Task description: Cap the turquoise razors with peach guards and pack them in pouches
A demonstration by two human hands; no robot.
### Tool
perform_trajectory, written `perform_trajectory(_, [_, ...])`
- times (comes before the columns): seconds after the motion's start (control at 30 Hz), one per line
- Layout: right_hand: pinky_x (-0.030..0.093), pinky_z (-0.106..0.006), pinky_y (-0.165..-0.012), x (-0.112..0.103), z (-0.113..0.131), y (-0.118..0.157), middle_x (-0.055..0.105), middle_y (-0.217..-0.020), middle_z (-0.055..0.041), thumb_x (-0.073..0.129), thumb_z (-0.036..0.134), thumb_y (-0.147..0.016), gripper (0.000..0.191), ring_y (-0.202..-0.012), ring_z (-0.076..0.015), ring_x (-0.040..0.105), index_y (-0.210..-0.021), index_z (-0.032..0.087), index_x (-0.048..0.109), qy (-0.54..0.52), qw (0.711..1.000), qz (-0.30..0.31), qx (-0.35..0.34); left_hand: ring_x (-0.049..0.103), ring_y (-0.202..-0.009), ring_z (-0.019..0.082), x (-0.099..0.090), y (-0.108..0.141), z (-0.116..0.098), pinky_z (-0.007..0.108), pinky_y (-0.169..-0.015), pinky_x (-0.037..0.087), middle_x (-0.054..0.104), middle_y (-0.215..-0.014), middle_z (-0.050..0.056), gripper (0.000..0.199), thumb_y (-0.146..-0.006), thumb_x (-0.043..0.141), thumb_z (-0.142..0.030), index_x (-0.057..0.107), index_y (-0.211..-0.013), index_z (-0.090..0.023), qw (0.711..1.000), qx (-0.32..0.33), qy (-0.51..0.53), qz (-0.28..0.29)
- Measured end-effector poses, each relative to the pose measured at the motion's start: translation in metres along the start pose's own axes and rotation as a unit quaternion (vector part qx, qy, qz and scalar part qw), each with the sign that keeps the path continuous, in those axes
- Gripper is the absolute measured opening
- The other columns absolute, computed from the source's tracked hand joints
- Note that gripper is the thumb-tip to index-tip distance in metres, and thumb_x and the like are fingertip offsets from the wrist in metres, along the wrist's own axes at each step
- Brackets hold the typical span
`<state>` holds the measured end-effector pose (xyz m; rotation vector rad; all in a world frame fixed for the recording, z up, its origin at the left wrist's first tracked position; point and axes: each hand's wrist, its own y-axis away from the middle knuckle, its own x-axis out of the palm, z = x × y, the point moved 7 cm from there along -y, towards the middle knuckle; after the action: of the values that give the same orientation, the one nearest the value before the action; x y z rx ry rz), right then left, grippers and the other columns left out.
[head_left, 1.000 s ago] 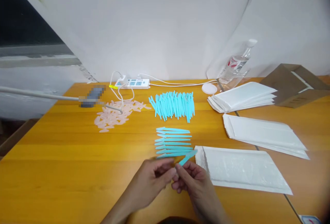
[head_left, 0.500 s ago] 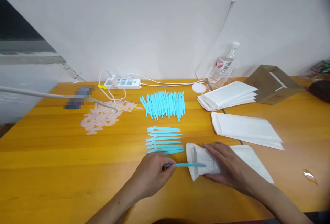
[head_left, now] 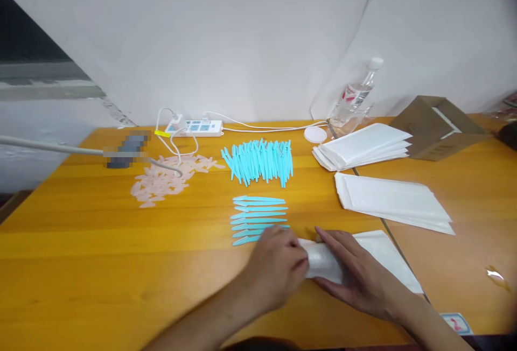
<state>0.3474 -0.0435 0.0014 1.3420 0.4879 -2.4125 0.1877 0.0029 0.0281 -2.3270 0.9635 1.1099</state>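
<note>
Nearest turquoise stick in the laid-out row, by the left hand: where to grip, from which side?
Judging by the pose, pinch the nearest turquoise stick from above at its left end. It lies flat, lengthwise left to right, and its right end is hidden under the left hand. The sticks above it in the row lie close, so come in from the bare table on the left.

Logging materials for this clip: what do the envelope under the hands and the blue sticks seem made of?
The envelope looks like white paper with a glossy, padded film face; it shines. The blue sticks seem matte moulded plastic, uniform in colour and shape.
</note>
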Motion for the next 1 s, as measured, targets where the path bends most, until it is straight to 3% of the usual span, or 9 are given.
perform_trajectory(0.1, [0.048, -0.05, -0.105, 0.006, -0.001, 0.003, 0.052, -0.142, -0.0176, 0.073, 0.028, -0.081, 0.1, -0.129, -0.0333, 0.051, -0.161, 0.021, 0.013, 0.025, 1.0, 0.01, 0.003, 0.059, -0.093, 0.022, 0.016, -0.011, -0.017, 0.038, -0.084, 0.044, 0.07, -0.095, 0.003, 0.016, -0.094, 0.061, -0.028, 0.072, -0.084, -0.021, 0.998, 0.058, -0.019, -0.011])
perform_trajectory(0.2, [0.048, -0.05, -0.103, 0.007, -0.007, 0.006, 0.053, -0.14, -0.0168, 0.07, 0.02, -0.079, 0.099, -0.126, -0.0331, 0.052, -0.161, 0.021, 0.014, 0.033, 0.999, 0.017, 0.03, 0.059, -0.092, 0.019, -0.001, 0.003, 0.005, 0.033, -0.081, 0.046, 0.069, -0.1, 0.004, 0.021, -0.099, 0.055, -0.027, 0.069, -0.113, -0.023, 0.997, 0.037, -0.022, -0.063])
perform_trajectory(0.37, [0.04, -0.054, -0.109, -0.003, -0.002, -0.004, 0.053, -0.141, -0.0164, 0.069, 0.021, -0.078, 0.1, -0.128, -0.0333, 0.05, -0.16, 0.021, 0.013, 0.037, 0.999, 0.013, 0.036, 0.06, -0.082, 0.022, -0.015, 0.018, 0.045, 0.035, -0.071, 0.046, 0.066, -0.084, 0.004, 0.02, -0.095, 0.056, -0.021, 0.072, -0.083, -0.021, 0.981, -0.015, -0.189, -0.036])
perform_trajectory(0.5, [0.031, -0.059, -0.114, -0.002, -0.003, -0.004, 0.049, -0.147, -0.017, 0.071, 0.024, -0.073, 0.104, -0.135, -0.036, 0.044, -0.16, 0.019, 0.015, 0.072, 0.996, 0.019, 0.05, 0.064, -0.086, 0.023, -0.009, 0.011, 0.045, 0.034, -0.071, 0.05, 0.068, -0.092, 0.006, 0.015, -0.095, 0.057, -0.021, 0.07, -0.088, -0.019, 0.978, -0.017, -0.208, -0.011])
perform_trajectory(0.73, [0.04, -0.052, -0.104, 0.002, -0.006, 0.001, 0.054, -0.138, -0.0152, 0.064, 0.018, -0.076, 0.093, -0.123, -0.0331, 0.05, -0.158, 0.021, 0.02, 0.044, 0.997, 0.002, 0.06, 0.067, -0.073, 0.023, -0.004, 0.001, 0.04, 0.032, -0.063, 0.052, 0.069, -0.08, 0.009, 0.02, -0.091, 0.053, -0.013, 0.07, -0.082, -0.015, 0.968, -0.009, -0.237, 0.076])
perform_trajectory(0.8, [0.039, -0.052, -0.103, 0.002, -0.003, -0.002, 0.055, -0.135, -0.0152, 0.064, 0.018, -0.077, 0.093, -0.119, -0.0329, 0.051, -0.158, 0.02, 0.019, 0.035, 0.998, -0.001, 0.059, 0.066, -0.068, 0.02, -0.019, 0.002, 0.036, 0.031, -0.062, 0.051, 0.068, -0.077, 0.008, 0.018, -0.087, 0.055, -0.011, 0.069, -0.077, -0.015, 0.983, -0.016, -0.178, 0.045])
perform_trajectory(0.87, [0.038, -0.053, -0.103, 0.002, 0.0, -0.006, 0.054, -0.134, -0.0149, 0.064, 0.017, -0.076, 0.095, -0.118, -0.0323, 0.051, -0.158, 0.021, 0.016, 0.021, 0.998, 0.0, 0.059, 0.063, -0.064, 0.016, -0.044, 0.007, 0.036, 0.026, -0.061, 0.05, 0.066, -0.073, 0.004, 0.013, -0.085, 0.057, -0.013, 0.069, -0.082, -0.016, 0.997, -0.061, -0.035, -0.033])
perform_trajectory(0.9, [0.037, -0.053, -0.104, 0.002, 0.001, -0.008, 0.054, -0.134, -0.0148, 0.065, 0.016, -0.076, 0.097, -0.119, -0.0322, 0.05, -0.158, 0.021, 0.014, 0.013, 0.998, 0.002, 0.06, 0.062, -0.063, 0.013, -0.056, 0.012, 0.04, 0.024, -0.06, 0.05, 0.065, -0.073, 0.002, 0.012, -0.085, 0.058, -0.015, 0.069, -0.091, -0.017, 0.99, -0.096, 0.058, -0.08])
perform_trajectory(1.0, [0.034, -0.054, -0.107, 0.004, 0.005, -0.012, 0.053, -0.134, -0.0144, 0.064, 0.014, -0.073, 0.101, -0.12, -0.032, 0.049, -0.159, 0.021, 0.011, -0.009, 0.998, 0.007, 0.062, 0.061, -0.057, 0.009, -0.066, 0.03, 0.057, 0.02, -0.055, 0.051, 0.063, -0.079, -0.002, 0.036, -0.085, 0.066, -0.027, 0.059, -0.119, -0.02, 0.912, -0.188, 0.315, -0.184])
